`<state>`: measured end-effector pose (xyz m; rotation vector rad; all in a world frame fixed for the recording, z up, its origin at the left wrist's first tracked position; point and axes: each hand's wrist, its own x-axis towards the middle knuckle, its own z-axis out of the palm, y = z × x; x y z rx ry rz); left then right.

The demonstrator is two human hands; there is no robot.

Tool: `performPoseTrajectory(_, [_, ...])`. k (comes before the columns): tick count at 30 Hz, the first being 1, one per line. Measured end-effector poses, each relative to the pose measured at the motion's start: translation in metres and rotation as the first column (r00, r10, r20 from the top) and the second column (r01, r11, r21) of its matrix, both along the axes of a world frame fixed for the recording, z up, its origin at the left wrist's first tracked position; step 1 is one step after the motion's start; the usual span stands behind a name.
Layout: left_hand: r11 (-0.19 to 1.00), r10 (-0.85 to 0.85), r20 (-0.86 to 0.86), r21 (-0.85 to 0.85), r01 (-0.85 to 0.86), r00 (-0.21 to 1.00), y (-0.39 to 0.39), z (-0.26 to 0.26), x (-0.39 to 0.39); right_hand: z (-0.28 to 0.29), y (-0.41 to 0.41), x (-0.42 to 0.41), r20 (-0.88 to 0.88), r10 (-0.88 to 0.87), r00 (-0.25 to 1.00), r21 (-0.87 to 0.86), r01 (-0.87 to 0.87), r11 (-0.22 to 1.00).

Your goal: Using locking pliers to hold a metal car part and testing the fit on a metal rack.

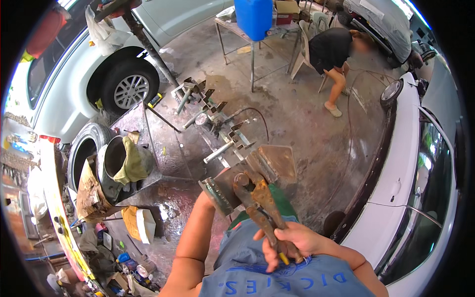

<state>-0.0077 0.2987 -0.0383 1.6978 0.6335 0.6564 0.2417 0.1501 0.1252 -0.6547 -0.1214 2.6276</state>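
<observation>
My left hand (210, 196) is at the left edge of a rusty, welded steel bracket (226, 185), gripping it from behind, with most of its fingers hidden. Rusty pliers (264, 202) lie across the bracket, their jaws around a round stud or bolt (242, 179). My right hand (285, 241) is closed around the handles near my shirt, some fingers apart; one handle end is yellow. A flat, brown steel plate (280, 163) extends from the bracket's upper right. Beyond it stands a metal rack (219, 120) with several angled brackets and short tubes.
A person (330, 52) sits bent over on a plastic chair near a table (252, 37) bearing a blue container (253, 16). Vehicles stand at both sides. At left are a tire (87, 143), a bucket with a cloth (130, 163) and clutter. A hose (256, 109) curves over the floor.
</observation>
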Motion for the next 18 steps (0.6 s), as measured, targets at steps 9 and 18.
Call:
performPoseTrajectory(9, [0.918,0.142,0.207,-0.394,-0.050,0.968,-0.037,0.004,0.044,-0.031,0.007,-0.014,0.098,-0.375,0.922,0.173,0.355,0.919])
performPoseTrajectory(18, [0.679,0.316,0.019,-0.703,-0.212,0.948,-0.092,-0.067,0.078,-0.057,-0.009,0.020,0.543,-0.318,0.777,0.366,0.122,0.922])
